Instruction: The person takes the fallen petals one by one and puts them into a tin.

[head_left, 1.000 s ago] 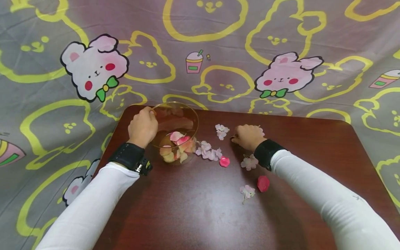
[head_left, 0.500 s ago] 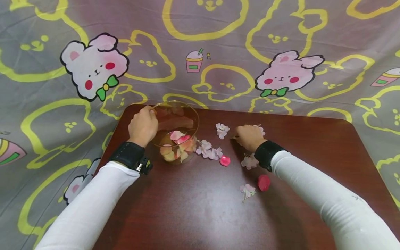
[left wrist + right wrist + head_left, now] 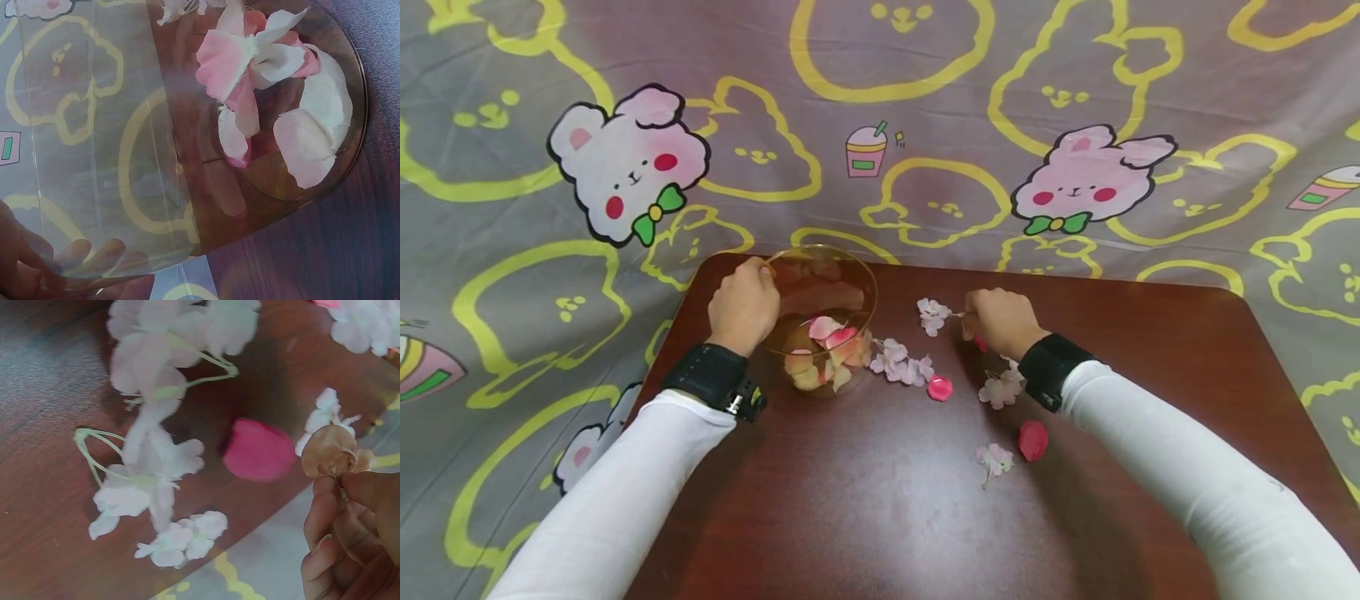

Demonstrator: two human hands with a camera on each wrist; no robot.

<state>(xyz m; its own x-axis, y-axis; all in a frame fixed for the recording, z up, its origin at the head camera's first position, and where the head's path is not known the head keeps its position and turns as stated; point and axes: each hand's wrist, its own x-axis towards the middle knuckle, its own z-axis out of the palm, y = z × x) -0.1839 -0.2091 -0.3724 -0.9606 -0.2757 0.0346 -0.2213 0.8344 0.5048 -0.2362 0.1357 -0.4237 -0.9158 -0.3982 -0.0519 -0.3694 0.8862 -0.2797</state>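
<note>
Gripping the bowl [image 3: 820, 312] rim, your left hand [image 3: 742, 304] has fingers [image 3: 75, 253] curled around it. Right of bowl, right hand [image 3: 1000, 323] fingers [image 3: 325, 512] pinch a tan flower [image 3: 331, 452] above the table [image 3: 880, 500].

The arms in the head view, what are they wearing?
Both arms wear long white sleeves, the left sleeve and the right sleeve. Each wrist has a wide black band: the left band carries a small device with a yellow mark, the right band looks plain. The hands are bare.
</note>
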